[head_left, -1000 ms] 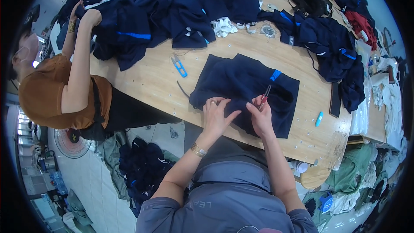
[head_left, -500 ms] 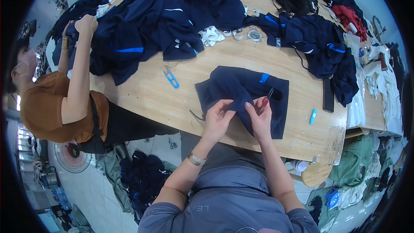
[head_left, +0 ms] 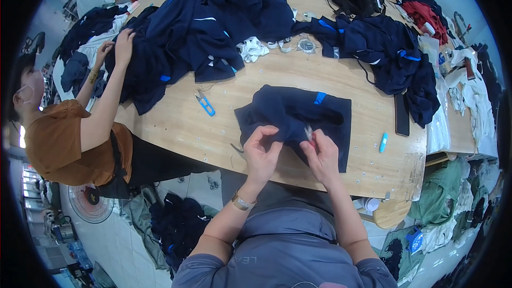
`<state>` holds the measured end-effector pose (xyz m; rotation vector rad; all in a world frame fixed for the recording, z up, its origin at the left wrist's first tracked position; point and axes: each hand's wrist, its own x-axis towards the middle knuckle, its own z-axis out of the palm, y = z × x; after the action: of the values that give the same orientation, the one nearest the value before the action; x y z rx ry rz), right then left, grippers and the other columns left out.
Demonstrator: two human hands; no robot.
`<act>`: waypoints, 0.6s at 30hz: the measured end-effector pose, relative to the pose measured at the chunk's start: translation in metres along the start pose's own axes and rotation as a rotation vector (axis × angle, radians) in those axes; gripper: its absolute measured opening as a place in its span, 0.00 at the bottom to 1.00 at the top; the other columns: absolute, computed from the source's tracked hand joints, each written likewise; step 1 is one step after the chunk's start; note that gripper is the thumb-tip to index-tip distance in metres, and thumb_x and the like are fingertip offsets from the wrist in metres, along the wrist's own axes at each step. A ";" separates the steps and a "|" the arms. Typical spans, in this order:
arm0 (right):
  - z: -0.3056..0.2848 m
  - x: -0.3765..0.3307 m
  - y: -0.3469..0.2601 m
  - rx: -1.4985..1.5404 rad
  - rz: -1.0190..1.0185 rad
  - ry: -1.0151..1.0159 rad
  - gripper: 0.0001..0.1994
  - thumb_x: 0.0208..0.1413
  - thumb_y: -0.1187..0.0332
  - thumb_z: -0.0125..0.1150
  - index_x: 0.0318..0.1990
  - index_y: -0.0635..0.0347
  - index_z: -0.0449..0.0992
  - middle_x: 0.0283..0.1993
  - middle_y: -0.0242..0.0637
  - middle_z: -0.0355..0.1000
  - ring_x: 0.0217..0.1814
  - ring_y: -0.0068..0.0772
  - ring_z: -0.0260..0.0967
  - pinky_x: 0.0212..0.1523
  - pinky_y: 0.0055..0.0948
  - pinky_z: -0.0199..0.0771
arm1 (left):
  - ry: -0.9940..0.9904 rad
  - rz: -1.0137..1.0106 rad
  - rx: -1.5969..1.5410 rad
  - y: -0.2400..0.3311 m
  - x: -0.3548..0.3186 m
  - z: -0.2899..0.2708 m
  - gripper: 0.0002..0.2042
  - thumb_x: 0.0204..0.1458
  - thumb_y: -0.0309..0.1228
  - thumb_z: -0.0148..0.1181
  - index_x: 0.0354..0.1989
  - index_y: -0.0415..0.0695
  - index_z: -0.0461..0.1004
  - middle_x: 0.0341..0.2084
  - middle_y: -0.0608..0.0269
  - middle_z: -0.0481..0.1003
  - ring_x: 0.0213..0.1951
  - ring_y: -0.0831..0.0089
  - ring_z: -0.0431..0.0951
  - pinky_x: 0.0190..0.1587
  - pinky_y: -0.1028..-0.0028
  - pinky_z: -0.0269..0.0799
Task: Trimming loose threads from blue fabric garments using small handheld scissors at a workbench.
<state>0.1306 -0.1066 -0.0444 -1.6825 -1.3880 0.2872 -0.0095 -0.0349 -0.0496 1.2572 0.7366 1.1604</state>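
Snips (head_left: pixel 310 135) are being held by the right hand (head_left: pixel 322 156), pointing away over dark blue cloth (head_left: pixel 298 109) by the table's near edge (head_left: pixel 221 160); whether cloth is being pinched by the left hand (head_left: pixel 261 156) can't be told.

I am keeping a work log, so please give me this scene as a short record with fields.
Left hand: at navy garment, grip unclear
Right hand: holding red-handled snips
Surface: wooden table
Left of garment: blue snips
Right of garment: dark phone-like slab, small light-blue item
Beyond: heaped navy clothes
Co-worker: brown top, at left
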 end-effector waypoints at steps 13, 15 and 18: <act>-0.005 0.005 -0.011 -0.190 -0.126 -0.077 0.20 0.49 0.51 0.59 0.20 0.56 0.63 0.16 0.34 0.60 0.17 0.35 0.61 0.19 0.30 0.58 | 0.074 0.141 0.173 -0.002 0.001 0.005 0.11 0.37 0.12 0.52 0.32 0.36 0.71 0.35 0.57 0.71 0.43 0.67 0.71 0.49 0.74 0.65; -0.005 0.006 -0.011 -0.226 -0.165 -0.085 0.20 0.49 0.51 0.59 0.19 0.55 0.62 0.16 0.33 0.60 0.16 0.34 0.61 0.19 0.29 0.58 | 0.071 0.156 0.186 -0.003 0.001 0.005 0.11 0.37 0.12 0.52 0.32 0.36 0.71 0.35 0.57 0.71 0.43 0.67 0.71 0.49 0.74 0.65; -0.006 0.007 -0.012 -0.243 -0.181 -0.075 0.20 0.49 0.51 0.60 0.19 0.54 0.62 0.15 0.32 0.60 0.16 0.32 0.60 0.19 0.28 0.57 | 0.075 0.169 0.207 0.001 0.001 0.006 0.11 0.37 0.12 0.52 0.31 0.36 0.71 0.34 0.56 0.72 0.43 0.66 0.71 0.48 0.73 0.65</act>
<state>0.1288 -0.1034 -0.0294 -1.7394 -1.6737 0.0819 -0.0039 -0.0359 -0.0476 1.4777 0.8348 1.2990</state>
